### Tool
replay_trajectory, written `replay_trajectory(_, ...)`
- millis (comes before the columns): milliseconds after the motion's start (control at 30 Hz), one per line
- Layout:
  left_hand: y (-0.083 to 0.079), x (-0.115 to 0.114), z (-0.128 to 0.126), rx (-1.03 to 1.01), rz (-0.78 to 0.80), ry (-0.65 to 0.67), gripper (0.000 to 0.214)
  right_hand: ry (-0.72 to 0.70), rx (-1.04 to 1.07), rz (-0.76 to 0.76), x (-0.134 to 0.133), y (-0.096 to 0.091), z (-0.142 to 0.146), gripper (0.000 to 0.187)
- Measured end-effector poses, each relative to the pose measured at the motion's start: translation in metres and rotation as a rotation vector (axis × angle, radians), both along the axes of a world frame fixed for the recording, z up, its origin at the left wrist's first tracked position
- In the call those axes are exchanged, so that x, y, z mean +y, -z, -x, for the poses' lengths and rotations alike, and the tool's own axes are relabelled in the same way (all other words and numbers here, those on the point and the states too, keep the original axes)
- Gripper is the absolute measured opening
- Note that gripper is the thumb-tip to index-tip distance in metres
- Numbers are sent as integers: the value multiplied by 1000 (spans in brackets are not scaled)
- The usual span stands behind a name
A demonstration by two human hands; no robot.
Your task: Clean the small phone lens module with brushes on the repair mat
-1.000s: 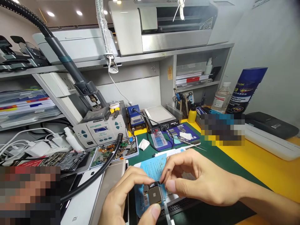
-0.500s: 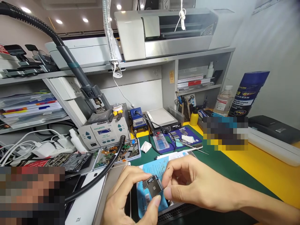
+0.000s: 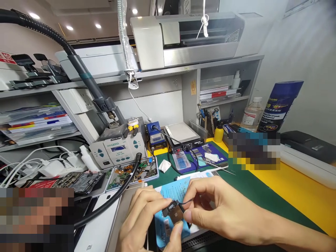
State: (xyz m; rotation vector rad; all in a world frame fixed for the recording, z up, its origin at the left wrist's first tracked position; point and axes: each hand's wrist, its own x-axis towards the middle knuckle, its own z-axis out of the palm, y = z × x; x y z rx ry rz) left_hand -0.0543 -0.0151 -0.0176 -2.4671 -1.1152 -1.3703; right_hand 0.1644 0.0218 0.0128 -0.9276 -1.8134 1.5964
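A thin dark strip (image 3: 187, 202) has come into view, running from the module (image 3: 176, 214) to the right hand (image 3: 223, 206) — it seems loose at that end. The left hand (image 3: 143, 217) pinches the module between thumb and fingers, above the blue card (image 3: 161, 231); the right is curled close, its grip on the strip impossible to tell. Beyond lies the green mat (image 3: 252, 192).

Left of the grip, the hose (image 3: 123, 189) bars the way; beyond the right hand (image 3: 220, 210), bare mat (image 3: 249, 185).
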Motion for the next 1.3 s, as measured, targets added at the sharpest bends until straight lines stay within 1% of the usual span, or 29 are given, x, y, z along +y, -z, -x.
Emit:
replay_trajectory(67, 1, 0, 0, 23, -24, 10, 37, 11, -2, -28, -1, -3, 0, 17)
replay_trajectory(167, 3, 0, -3, -1, -58, -7, 35, 27, 27, -54, -2, -12, 0, 18)
replay_trajectory(233, 3, 0, -4, -14, -75, -20, 34, 46, 39, -122, -4, -17, 0, 14)
replay_trajectory(267, 2, 0, -4, -8, -77, -26, 34, 56, 38, -191, -5, -18, -1, 10)
replay_trajectory(333, 0, 0, -3, 25, -77, -23, 36, 73, 20, -384, -6, -19, -3, 2)
replay_trajectory(400, -2, 1, -2, 34, -61, -31, 36, 71, -5, -560, -8, -17, -4, 8)
replay_trajectory(467, -2, 0, 0, 42, -48, -32, 37, 53, -16, -664, -9, -15, -4, 14)
replay_trajectory(533, -2, 0, 0, 28, -41, -37, 37, 39, -8, -709, -9, -13, -5, 19)
replay_trajectory(667, 0, -3, -4, -29, -25, -27, 34, 36, 62, -733, -9, -14, -4, 25)
replay_trajectory(767, 1, -3, -7, -113, 12, -48, 29, 24, 102, -736, -7, -16, -4, 23)
replay_trajectory(967, 1, -1, -1, 2, -33, -25, 36, -1, 67, -655, -7, -18, -4, 20)
replay_trajectory(1067, 1, -1, 0, -25, -23, -41, 35, -10, 54, -622, -7, -19, -4, 20)
replay_trajectory(1300, 0, -4, -4, -67, 14, -61, 31, -44, 38, -478, -3, -18, -5, 20)
